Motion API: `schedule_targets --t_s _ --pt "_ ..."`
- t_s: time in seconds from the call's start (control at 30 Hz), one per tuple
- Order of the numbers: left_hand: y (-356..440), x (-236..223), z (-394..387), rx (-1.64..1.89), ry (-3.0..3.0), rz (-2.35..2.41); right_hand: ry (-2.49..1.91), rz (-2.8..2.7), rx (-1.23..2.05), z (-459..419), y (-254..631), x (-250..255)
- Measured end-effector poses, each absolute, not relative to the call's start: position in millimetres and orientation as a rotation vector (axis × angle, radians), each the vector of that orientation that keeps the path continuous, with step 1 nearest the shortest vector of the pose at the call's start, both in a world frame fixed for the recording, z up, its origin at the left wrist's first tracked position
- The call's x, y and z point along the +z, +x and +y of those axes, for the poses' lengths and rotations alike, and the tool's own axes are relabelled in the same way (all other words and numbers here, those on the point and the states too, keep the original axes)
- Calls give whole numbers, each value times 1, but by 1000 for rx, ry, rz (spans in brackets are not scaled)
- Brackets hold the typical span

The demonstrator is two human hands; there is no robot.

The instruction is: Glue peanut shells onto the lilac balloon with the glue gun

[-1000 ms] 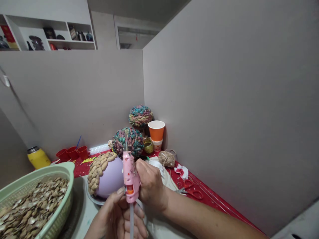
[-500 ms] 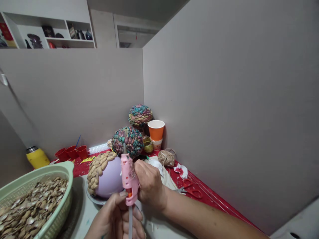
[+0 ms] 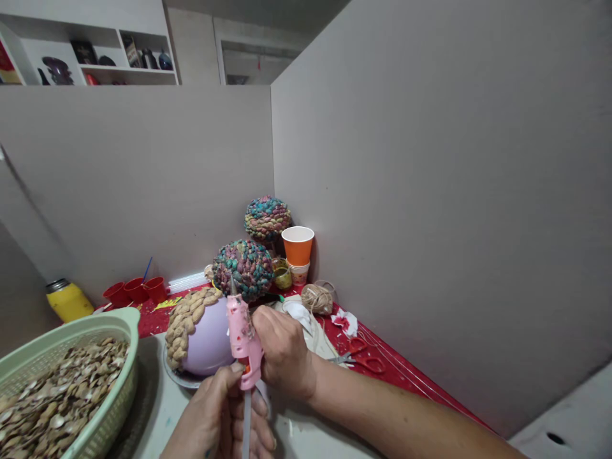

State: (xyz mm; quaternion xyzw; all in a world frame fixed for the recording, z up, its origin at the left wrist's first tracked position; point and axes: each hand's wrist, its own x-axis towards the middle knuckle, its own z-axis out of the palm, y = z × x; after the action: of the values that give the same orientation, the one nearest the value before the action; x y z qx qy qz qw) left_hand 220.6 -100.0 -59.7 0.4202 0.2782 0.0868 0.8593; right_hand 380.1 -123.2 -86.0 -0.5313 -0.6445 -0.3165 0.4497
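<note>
A pink hot glue gun (image 3: 240, 331) is held up before me, nozzle pointing away. My right hand (image 3: 283, 347) wraps round its handle side. With the thumb on the gun's rear orange part, my left hand (image 3: 224, 408) closes about its back end, where a translucent glue stick (image 3: 247, 424) sticks out. Just behind and left of the gun, a lilac balloon (image 3: 206, 338) sits in a grey bowl (image 3: 179, 381). Rows of peanut shell halves (image 3: 184, 322) cover the balloon's left and top; its right side is partly hidden by the gun.
A green basket (image 3: 129, 338) of shells stands at left. Behind are two colourful shell-covered balls (image 3: 243, 268), an orange paper cup (image 3: 298, 247), red cups (image 3: 155, 290) and a yellow bottle (image 3: 69, 301). To the right lie twine (image 3: 317, 298) and red-handled scissors (image 3: 366, 360). Grey partitions (image 3: 406, 191) enclose the table.
The whole view has shifted slightly, with things appearing a little up and left. Both hands keep the same hold on the glue gun.
</note>
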Motion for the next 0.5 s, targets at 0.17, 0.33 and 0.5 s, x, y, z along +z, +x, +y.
schedule_targets --t_s 0.17,0.33,0.5 --pt "222 -62 -97 177 863 617 -1335 -1608 -727 -124 377 -82" --pt "222 -58 -94 158 883 537 -1398 -1566 -624 -126 376 -77" --pt "222 -60 -100 241 968 490 -1467 -1478 -572 -126 380 -71"
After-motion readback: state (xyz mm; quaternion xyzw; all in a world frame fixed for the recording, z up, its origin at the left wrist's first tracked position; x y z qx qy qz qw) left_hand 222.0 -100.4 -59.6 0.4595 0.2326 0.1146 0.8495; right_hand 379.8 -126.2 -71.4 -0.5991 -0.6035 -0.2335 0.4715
